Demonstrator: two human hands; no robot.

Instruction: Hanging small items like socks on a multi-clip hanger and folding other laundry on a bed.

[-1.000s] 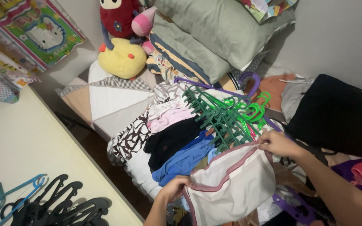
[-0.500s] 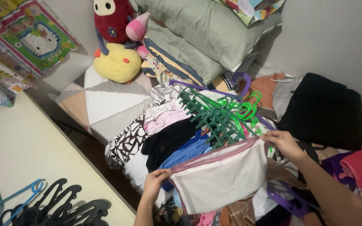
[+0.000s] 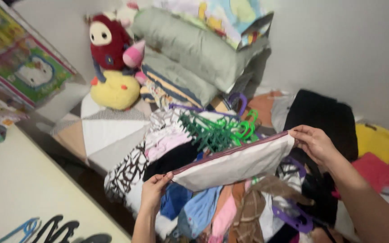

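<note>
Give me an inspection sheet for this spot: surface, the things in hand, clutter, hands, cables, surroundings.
Surface: patchwork bed cover, mostly buried under laundry.
Things in hand: white cloth with maroon edge, stretched between both hands above the pile.
Clutter: clothes pile; green hangers; purple hanger; black garment.
Hands: left hand grips the cloth's lower corner; right hand grips its upper corner.
Cables: nothing seen.
Surroundings: pillows, plush toys, white table with dark hangers, wall.
</note>
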